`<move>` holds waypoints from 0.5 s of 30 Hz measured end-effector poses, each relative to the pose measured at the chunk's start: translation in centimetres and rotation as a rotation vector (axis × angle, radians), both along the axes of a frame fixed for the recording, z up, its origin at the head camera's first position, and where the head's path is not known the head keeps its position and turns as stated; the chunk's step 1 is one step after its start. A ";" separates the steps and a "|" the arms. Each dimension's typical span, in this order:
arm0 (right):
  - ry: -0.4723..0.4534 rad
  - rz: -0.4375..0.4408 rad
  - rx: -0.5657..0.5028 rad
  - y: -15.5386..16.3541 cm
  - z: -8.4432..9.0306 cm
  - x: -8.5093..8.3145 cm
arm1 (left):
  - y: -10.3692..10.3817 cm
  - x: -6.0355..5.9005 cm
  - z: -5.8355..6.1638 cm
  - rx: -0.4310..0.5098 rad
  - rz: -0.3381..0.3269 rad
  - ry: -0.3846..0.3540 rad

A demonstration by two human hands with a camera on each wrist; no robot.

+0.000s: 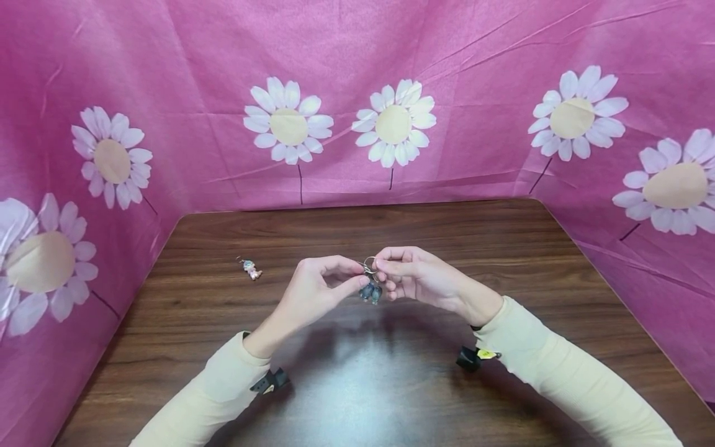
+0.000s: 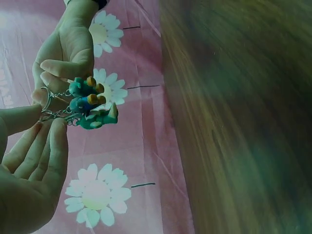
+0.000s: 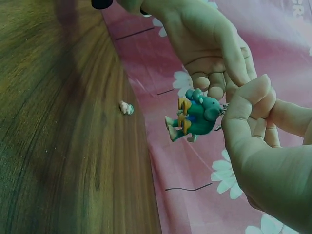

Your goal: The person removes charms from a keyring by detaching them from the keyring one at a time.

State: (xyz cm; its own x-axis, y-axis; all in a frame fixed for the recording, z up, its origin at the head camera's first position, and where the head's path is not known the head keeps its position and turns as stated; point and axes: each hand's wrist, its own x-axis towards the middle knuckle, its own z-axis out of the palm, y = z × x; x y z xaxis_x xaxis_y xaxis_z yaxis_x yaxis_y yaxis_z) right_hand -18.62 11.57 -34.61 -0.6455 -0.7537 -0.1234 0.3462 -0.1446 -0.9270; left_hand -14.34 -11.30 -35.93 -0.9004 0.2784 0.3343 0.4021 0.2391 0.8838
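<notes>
So, dark wood-grain table [image 1: 503, 248], pink daisy-print cloth [image 1: 195, 74] walling it in on three sides. Both my hands are up over the middle of it, fingertips curled tight on one metal key ring [image 1: 370, 265]: left hand [image 1: 313, 292] pinching one side, right hand [image 1: 416, 276] the other. Teal figurine charms [image 1: 371, 292] dangle just below my fingers. Another small pink charm [image 1: 252, 269] lies well off to my left.

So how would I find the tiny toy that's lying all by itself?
Start at the brown wooden table walled in by pink daisy cloth. Look left of the two hands, toward the table's left edge: the little pinkish charm lies there alone on the wood. Unlike the blue-green charms on the key ring pinched between the hands, nobody is touching it.
</notes>
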 end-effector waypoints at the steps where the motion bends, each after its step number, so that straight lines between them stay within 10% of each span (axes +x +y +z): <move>1: -0.004 0.001 -0.003 0.0 0.0 0.0 | 0.0 0.0 -0.1 0.006 -0.005 -0.018; 15: 0.085 0.021 0.111 0.2 -0.7 -0.1 | 0.0 -0.1 0.0 -0.056 -0.046 -0.051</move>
